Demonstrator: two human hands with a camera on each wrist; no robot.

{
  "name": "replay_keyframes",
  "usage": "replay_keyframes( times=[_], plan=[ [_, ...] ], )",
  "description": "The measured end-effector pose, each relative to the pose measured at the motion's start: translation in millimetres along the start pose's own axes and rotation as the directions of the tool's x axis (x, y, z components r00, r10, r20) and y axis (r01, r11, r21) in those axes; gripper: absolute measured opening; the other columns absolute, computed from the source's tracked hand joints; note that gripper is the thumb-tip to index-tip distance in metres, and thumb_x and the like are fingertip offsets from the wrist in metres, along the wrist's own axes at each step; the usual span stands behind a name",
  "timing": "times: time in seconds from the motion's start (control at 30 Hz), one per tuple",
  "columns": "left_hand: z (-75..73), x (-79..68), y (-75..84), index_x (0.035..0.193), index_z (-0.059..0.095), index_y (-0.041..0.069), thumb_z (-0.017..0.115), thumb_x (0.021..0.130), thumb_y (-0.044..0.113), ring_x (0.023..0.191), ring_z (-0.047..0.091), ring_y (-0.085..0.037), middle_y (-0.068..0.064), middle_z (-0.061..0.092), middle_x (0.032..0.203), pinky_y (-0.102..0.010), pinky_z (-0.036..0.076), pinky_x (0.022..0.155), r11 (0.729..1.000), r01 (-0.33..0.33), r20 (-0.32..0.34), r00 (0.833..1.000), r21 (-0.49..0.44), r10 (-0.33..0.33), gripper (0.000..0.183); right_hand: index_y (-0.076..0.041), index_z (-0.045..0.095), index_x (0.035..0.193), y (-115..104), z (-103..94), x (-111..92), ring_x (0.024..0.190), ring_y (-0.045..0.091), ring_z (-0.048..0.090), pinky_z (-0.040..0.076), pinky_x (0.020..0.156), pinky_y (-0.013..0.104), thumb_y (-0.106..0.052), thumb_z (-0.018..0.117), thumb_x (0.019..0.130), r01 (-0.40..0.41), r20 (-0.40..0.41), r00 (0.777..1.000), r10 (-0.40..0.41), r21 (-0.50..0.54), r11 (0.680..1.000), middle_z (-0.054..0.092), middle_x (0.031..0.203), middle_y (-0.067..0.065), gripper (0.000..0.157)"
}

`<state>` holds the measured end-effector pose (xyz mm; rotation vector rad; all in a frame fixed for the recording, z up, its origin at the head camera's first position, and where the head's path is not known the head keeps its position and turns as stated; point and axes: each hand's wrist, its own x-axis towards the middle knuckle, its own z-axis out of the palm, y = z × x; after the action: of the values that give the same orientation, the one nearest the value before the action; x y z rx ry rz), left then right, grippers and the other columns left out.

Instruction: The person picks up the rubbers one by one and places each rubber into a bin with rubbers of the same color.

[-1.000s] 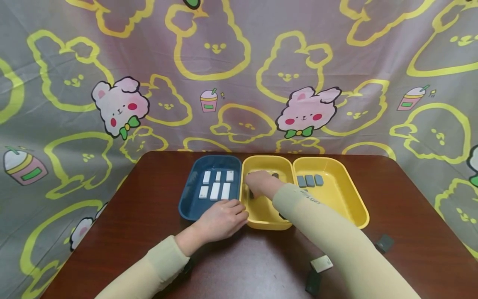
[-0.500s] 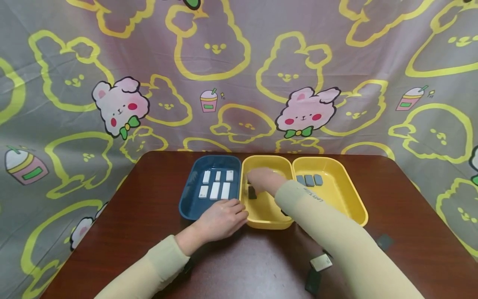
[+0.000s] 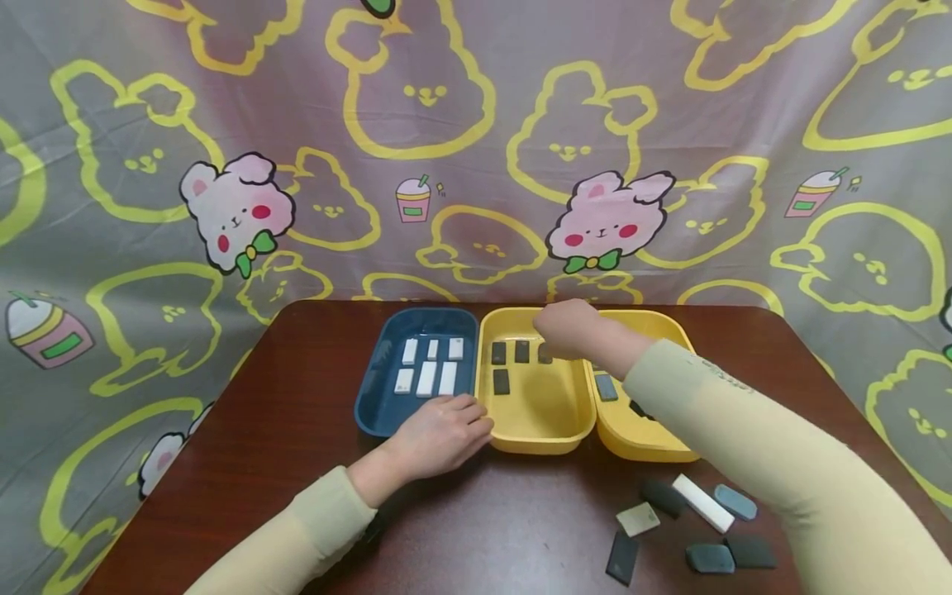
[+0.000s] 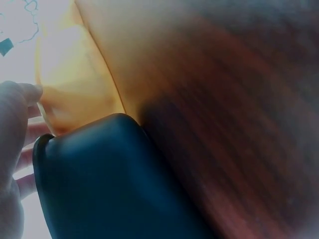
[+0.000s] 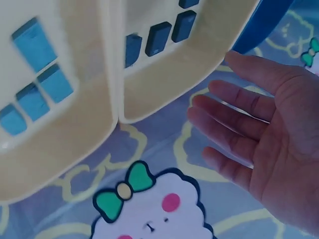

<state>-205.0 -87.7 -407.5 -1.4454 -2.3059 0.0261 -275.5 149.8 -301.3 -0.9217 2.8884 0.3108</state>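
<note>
My left hand [image 3: 443, 435] rests at the front rims of the blue tray [image 3: 378, 416] and the middle yellow tray [image 3: 541, 423]. Its fingers lie over the blue rim in the left wrist view, and its thumb is right at the yellow one. White blocks [image 3: 426, 379] form two rows in the blue tray. In the middle tray, dark blocks [image 3: 502, 382] stand in a back row with one in front. My right hand [image 5: 279, 134] is spread and holds nothing, above the back edges of the yellow trays. Blue-grey blocks [image 5: 35, 44] lie in the right yellow tray [image 3: 643, 449], partly hidden by the forearm.
Loose blocks lie on the brown table [image 3: 297, 413] at front right: a long white block [image 3: 702, 502], a short cream block [image 3: 637, 519], blue-grey blocks [image 3: 735, 502] and several dark blocks [image 3: 621, 558]. A patterned cloth [image 3: 461, 165] hangs behind the trays.
My right hand has lifted from the left of the middle tray and moved right, uncovering the dark blocks there. The forearm's shift right also reveals more loose blocks. My left hand stays put.
</note>
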Motion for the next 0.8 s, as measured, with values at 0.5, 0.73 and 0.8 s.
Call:
replay_keyframes(
  times=[0.5,0.73,0.8],
  plan=[
    [0.3,1.2,-1.4,0.097,0.071,0.018,0.061,0.095,0.030,0.091,0.058,-0.013,0.003,0.067,0.095,-0.026,0.050,0.079,1.000,0.017,0.021,1.000,-0.005,-0.017,0.016,-0.009,0.063,0.086,4,21.1,-111,0.064,0.017,0.052,0.045,0.056,0.033,-0.024,0.080,0.080,0.113,-0.250,0.961,-0.118,-0.037,0.993,0.054,0.072,-0.001,0.023],
    [1.0,-0.3,0.4,0.097,0.070,0.018,0.060,0.096,0.030,0.089,0.057,-0.014,0.003,0.065,0.094,-0.026,0.050,0.076,1.000,0.009,0.017,1.000,0.010,-0.010,0.015,-0.014,0.062,0.086,-16,36.5,-147,0.062,0.010,0.048,0.047,0.058,0.028,-0.028,0.082,0.078,0.185,-0.281,0.944,-0.173,0.016,0.983,0.052,0.071,-0.008,0.025],
    [0.5,-0.1,0.9,0.096,0.070,0.018,0.060,0.096,0.030,0.089,0.057,-0.014,0.003,0.065,0.094,-0.027,0.050,0.076,1.000,0.010,0.020,1.000,0.010,-0.011,0.015,-0.016,0.061,0.085,-22,44.7,-156,0.062,0.008,0.046,0.044,0.056,0.027,-0.027,0.081,0.078,0.228,-0.289,0.935,-0.207,0.040,0.973,0.048,0.070,-0.012,0.023]
  ],
)
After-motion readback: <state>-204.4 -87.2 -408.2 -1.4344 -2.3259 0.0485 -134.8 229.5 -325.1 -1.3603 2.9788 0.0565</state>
